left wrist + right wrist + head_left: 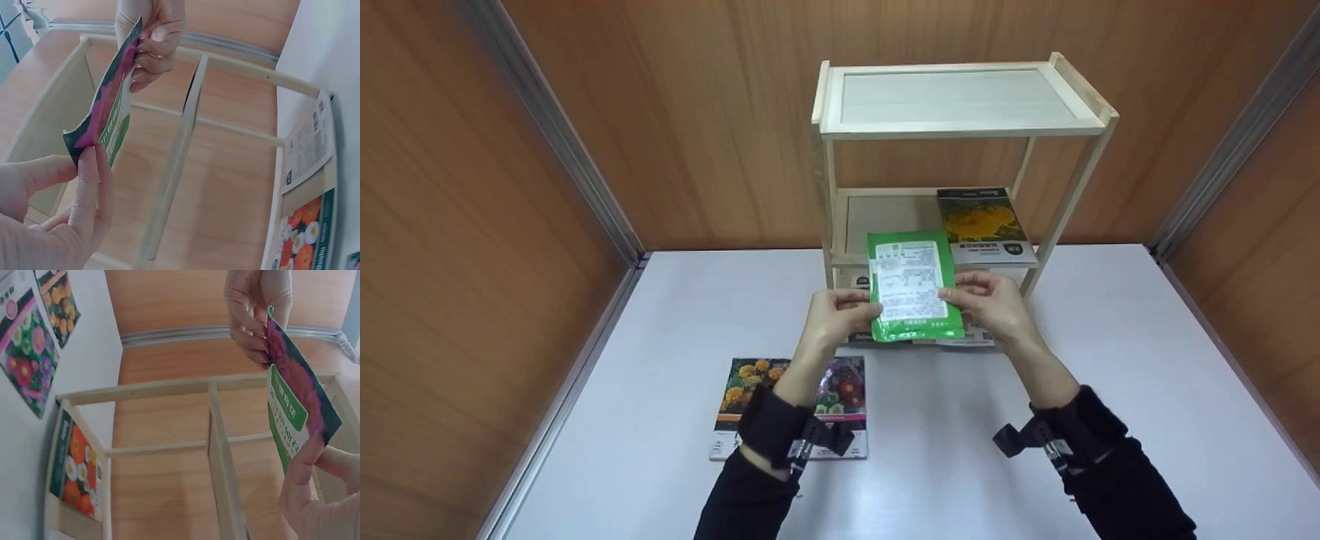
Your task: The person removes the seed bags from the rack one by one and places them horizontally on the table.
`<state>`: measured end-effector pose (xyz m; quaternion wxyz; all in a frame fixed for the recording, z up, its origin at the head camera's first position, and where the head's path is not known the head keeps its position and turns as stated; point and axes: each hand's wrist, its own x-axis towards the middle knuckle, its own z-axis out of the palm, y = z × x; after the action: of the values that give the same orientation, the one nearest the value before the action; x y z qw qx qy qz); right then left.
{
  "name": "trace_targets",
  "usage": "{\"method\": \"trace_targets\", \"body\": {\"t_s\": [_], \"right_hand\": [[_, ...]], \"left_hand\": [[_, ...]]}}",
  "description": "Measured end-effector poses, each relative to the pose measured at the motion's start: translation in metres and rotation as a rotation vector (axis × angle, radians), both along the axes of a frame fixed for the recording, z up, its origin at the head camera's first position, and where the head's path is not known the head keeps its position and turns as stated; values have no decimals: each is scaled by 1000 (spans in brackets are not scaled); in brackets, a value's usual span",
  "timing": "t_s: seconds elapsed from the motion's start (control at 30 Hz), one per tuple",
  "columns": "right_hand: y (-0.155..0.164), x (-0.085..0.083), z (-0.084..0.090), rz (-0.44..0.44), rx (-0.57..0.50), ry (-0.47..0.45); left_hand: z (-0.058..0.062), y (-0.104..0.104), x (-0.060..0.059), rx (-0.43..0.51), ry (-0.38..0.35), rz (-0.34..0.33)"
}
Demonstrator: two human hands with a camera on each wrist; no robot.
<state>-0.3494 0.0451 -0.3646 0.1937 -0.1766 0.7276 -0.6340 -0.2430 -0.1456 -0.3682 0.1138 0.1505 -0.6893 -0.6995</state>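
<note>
Nearest, at 7 o'clock on the white tabletop point(960, 420), two flower seed packets point(791, 405) lie partly hidden under the left forearm. Above mid-table, the left hand point(832, 315) and right hand point(990, 304) each pinch a side edge of the green seed packet point(913, 285), label side up. It blocks the wooden shelf's point(960, 112) lower level; a yellow-flower packet point(982, 225) lies on the middle shelf at 1 o'clock.
</note>
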Motion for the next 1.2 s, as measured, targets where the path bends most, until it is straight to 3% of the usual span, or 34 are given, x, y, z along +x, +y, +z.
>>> {"method": "trace_targets", "body": {"t_s": [0.33, 0.47, 0.67, 0.93, 1.2], "right_hand": [[11, 33, -46, -89, -84, 32], [13, 41, -62, -135, -69, 9], [16, 46, -85, -181, -42, -46], [18, 51, -108, -208, 8, -95], [23, 54, -128, -216, 34, -87]], "left_hand": [[-50, 22, 24, 75, 31, 4], [-67, 29, 31, 53, 37, 33], [-83, 36, 38, 12, 34, 49], [-106, 42, 43, 33, 0, 63], [-122, 50, 44, 52, -5, 114]]}}
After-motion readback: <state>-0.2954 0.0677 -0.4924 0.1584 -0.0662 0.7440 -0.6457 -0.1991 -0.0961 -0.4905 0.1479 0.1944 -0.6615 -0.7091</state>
